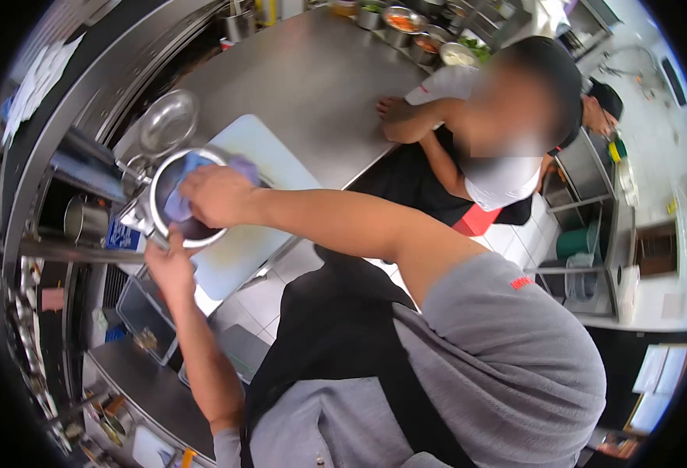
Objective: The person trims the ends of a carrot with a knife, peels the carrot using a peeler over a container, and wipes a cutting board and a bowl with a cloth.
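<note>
A shiny metal pot (205,241) is tilted so its mouth faces me, over the left part of a white cutting board (275,160). My left hand (172,269) grips the pot's lower side, thumb at the rim, close to a metal handle (134,218). Inside the mouth, my right hand (217,195) is closed on a blue-purple cloth (178,204), pressing it to the inner wall. Part of the cloth hangs over the far rim. The fingertips of my right hand are partly hidden in the cloth.
A metal bowl (170,121) sits behind the pot on the steel counter (304,70). Containers of cut vegetables (402,22) line the counter's far end. A co-worker (507,117) leans on its right side, and another person (605,109) stands farther back. Grey bins (144,316) are below left.
</note>
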